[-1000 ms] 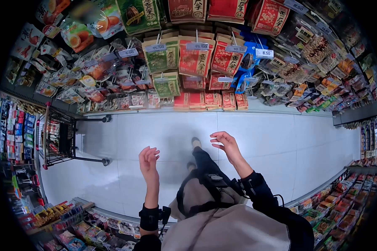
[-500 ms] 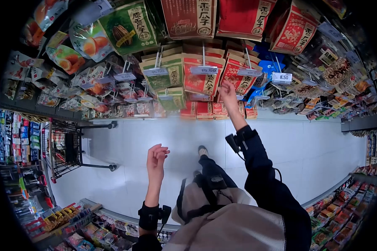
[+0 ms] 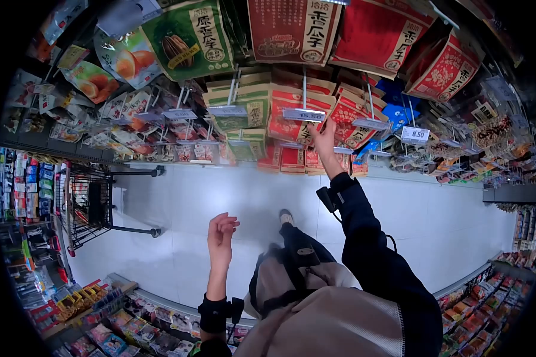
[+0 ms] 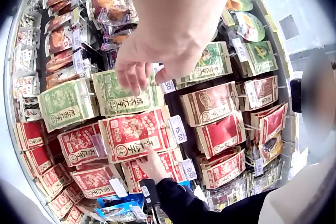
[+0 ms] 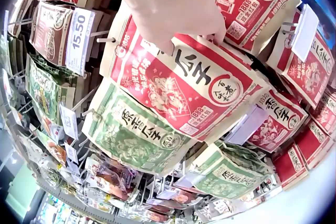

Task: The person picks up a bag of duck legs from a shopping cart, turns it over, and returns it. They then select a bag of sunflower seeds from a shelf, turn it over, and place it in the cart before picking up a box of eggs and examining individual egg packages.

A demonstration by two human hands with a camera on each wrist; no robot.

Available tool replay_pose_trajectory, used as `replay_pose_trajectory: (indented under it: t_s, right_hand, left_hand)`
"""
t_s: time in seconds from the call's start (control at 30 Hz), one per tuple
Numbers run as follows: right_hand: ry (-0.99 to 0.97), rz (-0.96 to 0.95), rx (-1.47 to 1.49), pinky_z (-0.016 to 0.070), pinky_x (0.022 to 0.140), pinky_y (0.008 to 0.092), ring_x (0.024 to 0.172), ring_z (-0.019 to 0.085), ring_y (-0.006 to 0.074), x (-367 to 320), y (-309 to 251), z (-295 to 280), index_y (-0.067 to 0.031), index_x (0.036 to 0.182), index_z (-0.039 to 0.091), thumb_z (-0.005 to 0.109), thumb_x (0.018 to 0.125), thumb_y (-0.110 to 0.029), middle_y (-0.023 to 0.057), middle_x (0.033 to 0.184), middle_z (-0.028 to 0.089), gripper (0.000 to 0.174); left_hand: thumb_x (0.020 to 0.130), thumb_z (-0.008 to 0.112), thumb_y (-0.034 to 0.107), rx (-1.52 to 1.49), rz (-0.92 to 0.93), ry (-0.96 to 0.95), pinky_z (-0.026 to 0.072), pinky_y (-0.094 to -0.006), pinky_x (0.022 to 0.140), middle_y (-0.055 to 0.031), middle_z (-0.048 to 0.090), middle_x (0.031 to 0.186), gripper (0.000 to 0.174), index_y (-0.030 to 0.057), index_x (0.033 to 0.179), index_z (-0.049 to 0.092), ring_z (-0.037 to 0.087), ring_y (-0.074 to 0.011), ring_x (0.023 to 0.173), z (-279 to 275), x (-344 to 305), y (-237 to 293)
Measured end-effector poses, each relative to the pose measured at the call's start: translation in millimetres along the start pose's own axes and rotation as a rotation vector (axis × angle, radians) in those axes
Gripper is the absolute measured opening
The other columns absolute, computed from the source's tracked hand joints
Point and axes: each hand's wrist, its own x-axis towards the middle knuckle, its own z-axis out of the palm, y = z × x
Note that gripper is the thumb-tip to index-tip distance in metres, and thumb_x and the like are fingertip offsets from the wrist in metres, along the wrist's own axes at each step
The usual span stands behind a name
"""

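My right hand (image 3: 324, 140) is at the right edge of a red bag of sunflower seeds (image 3: 284, 119) hanging under a 15.50 price tag (image 3: 304, 115). In the right wrist view, that hand (image 5: 170, 8) pinches the edge of the red bag (image 5: 170, 95), thumb on the front and fingertips at the side. The bag is still among others on its hook. My left hand (image 3: 221, 231) hovers over the floor, fingers loosely bent and holding nothing. It overlaps green seed bags (image 4: 128, 98) in the left wrist view.
More red bags (image 3: 354, 116) hang right beside the pinched one, with green bags (image 3: 244, 110) on its left. Metal hooks and price tags jut from the rack. A shopping cart (image 3: 89, 202) stands at the left on the pale floor (image 3: 167, 262). Low shelves of packets (image 3: 476, 315) run behind me.
My right hand has risen from over the floor to the rack, then moved slightly down and left onto the red bag. The left hand has stayed low. The view has come closer to the rack.
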Motion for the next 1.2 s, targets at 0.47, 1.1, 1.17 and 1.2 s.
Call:
replay_pose_trajectory:
  t_s: [0.47,1.1,1.17,1.2]
  right_hand:
    - [-0.17,0.123,0.244,0.0457,0.074,0.031,0.086,0.059,0.021,1.9,-2.0,1.3,-0.0006,0.107,0.039,0.068,0.067,-0.007,0.0144,0.093,0.06,0.05]
    - [-0.373,0.433,0.195,0.0475,0.053,0.0261,0.066,0.057,0.0134,-52.3,-68.9,-47.4,-0.0024,0.104,0.047,0.065,0.074,-0.01,0.007,0.083,0.06,0.036]
    - [-0.434,0.5,0.236,0.0488,0.052,0.0271,0.066,0.058,0.0127,-65.4,-78.6,-54.2,-0.0034,0.106,0.047,0.064,0.075,-0.012,0.0057,0.085,0.06,0.036]
    - [-0.451,0.52,0.263,0.0497,0.053,0.0271,0.067,0.058,0.0126,-73.7,-79.3,-55.9,-0.0033,0.106,0.048,0.064,0.075,-0.012,0.0054,0.086,0.06,0.036]
  left_hand:
    - [0.087,0.041,0.002,-0.023,-0.001,-0.048,0.0412,-0.0248,0.076,-0.0073,0.054,0.098,0.022,0.0028,0.109,0.043,0.054,-0.0149,0.087,-36.1,-8.7,-7.3]
    - [0.086,0.044,0.001,0.015,0.029,-0.239,0.042,-0.0252,0.077,-0.0072,0.055,0.096,0.021,0.0011,0.107,0.044,0.055,-0.0146,0.086,-98.2,-6.2,-5.8]
    - [0.086,0.044,0.002,0.044,0.041,-0.272,0.0419,-0.025,0.077,-0.0074,0.055,0.096,0.021,0.0009,0.107,0.044,0.055,-0.0146,0.087,-102.3,-5.0,-7.4]
    - [0.086,0.044,0.002,0.06,0.047,-0.289,0.0419,-0.0249,0.077,-0.0074,0.055,0.096,0.021,0.0008,0.107,0.044,0.055,-0.0146,0.087,-103.8,-4.0,-8.2]
